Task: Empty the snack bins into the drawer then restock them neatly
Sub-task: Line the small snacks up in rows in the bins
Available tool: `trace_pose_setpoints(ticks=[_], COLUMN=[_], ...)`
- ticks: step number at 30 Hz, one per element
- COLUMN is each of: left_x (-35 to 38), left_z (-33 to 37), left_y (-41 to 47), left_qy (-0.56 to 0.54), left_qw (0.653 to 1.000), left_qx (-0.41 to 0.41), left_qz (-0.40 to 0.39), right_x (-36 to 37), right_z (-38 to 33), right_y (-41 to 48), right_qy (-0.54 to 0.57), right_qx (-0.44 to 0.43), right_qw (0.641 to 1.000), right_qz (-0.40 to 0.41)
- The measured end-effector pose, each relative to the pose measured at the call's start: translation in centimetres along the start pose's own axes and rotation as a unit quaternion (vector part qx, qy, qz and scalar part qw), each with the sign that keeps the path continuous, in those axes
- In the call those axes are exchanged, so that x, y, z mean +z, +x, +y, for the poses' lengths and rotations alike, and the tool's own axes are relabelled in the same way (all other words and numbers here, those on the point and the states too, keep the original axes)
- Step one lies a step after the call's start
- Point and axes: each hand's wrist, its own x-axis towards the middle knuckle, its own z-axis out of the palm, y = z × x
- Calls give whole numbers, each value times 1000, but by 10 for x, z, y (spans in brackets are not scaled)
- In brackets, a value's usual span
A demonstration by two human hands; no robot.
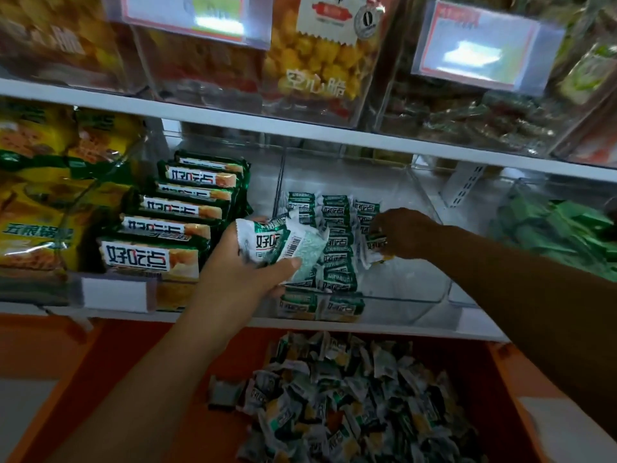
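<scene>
A clear plastic bin (pixel 430 289) on the middle shelf holds neat rows of small green-and-white snack packets (pixel 335 248). My left hand (pixel 240 269) grips a few of the same packets (pixel 283 243) just in front of the bin's left side. Inside the bin, my right hand (pixel 400 233) pinches one packet (pixel 375 245) at the right end of the rows. Below the shelf, an open orange drawer (pixel 500 365) holds a loose heap of the same packets (pixel 347 406).
Left of the bin stands a stack of long green biscuit packs (pixel 173 225), then yellow snack bags (pixel 43 208). A bin of green packets (pixel 561 228) sits to the right. The white shelf above (pixel 300 128) carries more clear bins with price tags.
</scene>
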Motion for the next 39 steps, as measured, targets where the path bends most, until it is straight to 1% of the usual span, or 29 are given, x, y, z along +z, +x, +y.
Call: trace_pose_setpoints(ticks=[2,4,6,11,13,14,15,16,17,18,19,20,21,22,23,26,27,29,30,33,34,36,37,38,39], left_x=[-2,-3,-4,-4,-2,-1,0,2,4,7,9,12,14,17,20,26,27,29,29,28,28,29,30,29,28], left_z=[-2,-3,-4,-3,-3,-3,-3,-3,-3,-2,-2,-3,-3,-3,-1,-3,-2,0,0,-5,-5,-7,-7,-7,-7], left_y=[1,0,0,-2,-3,-4,-5,-6,-8,-10,-11,-13,-15,-17,-21,-29,-32,-39,-41,-44,-46,-46,-45,-44,-42], left_qy=[6,6,14,31,35,33,26,19,12,8,5,4,1,0,6,19,0,-47,-60,-29,-24,-22,-32,-46,-55], left_qw=[1000,1000,1000,999,999,999,999,999,999,999,998,998,997,997,997,996,995,993,991,993,993,993,993,992,992], left_qx=[5,12,15,13,10,7,2,-4,-12,-20,-28,-39,-48,-55,-55,-57,-57,-74,-82,-80,-78,-81,-86,-88,-88], left_qz=[0,-2,-5,-8,-14,-16,-21,-26,-34,-43,-52,-57,-61,-60,-60,-72,-78,-84,-84,-83,-84,-80,-78,-75,-70], right_x=[8,16,24,30,24,19,12,6,0,-5,-8,-7,-3,1,5,15,18,22,24,29,30,32,34,32,30], right_z=[-5,-5,-1,1,-2,-5,-9,-15,-25,-38,-52,-67,-80,-90,-98,-110,-113,-117,-119,-128,-131,-134,-131,-127,-123], right_y=[13,19,21,20,13,7,-3,-15,-33,-53,-73,-91,-107,-118,-125,-134,-136,-140,-142,-147,-149,-148,-145,-145,-144], right_qy=[31,70,80,-23,-46,-28,25,118,241,368,481,568,621,646,653,656,646,615,609,614,604,569,564,583,628], right_qx=[18,20,17,21,34,41,45,39,31,17,-6,-29,-42,-49,-46,4,14,23,22,11,5,16,32,47,61], right_qw=[999,997,997,1000,998,998,996,987,961,921,870,818,778,755,745,721,722,741,747,762,773,799,802,792,761], right_qz=[-29,-27,-15,2,16,37,68,106,129,126,109,92,85,98,127,222,246,269,264,206,195,193,191,179,149])
